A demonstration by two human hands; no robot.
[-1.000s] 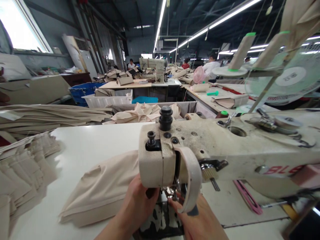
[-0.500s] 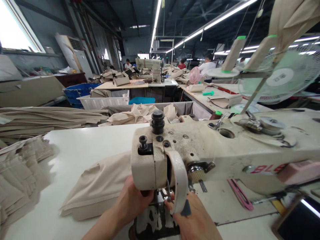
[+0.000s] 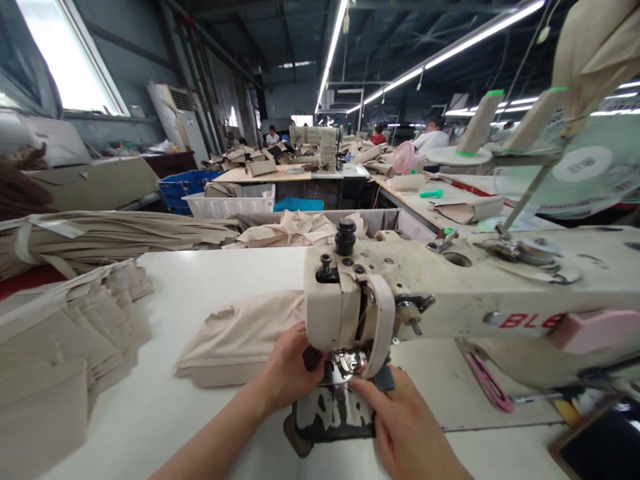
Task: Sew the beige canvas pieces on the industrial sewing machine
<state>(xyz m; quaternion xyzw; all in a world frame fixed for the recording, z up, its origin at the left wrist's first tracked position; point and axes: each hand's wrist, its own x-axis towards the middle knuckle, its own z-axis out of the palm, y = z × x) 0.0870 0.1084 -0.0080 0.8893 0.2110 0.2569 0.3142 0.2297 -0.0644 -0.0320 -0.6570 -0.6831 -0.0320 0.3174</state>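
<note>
My left hand is closed beside the needle area of a white sewing machine, its curled fingers at the edge of a beige fabric piece. That folded piece lies on the white table, left of the machine head and partly behind it. On the other side, my right hand has its fingers bent together, one fingertip touching the metal plate by the shiny presser foot. Anything between those fingers is too small to make out. A grey-blue tab shows beside the right hand.
Stacked beige fabric pieces cover the table's left side. A pink cutter lies under the machine arm, near a dark-screened device. Thread cones and a large fan stand at right. Several people sit farther back.
The camera view has swung left, so the machine and both hands appear farther right and slightly higher. Both hands remain at the presser foot, and the fabric stays beside the machine head.
</note>
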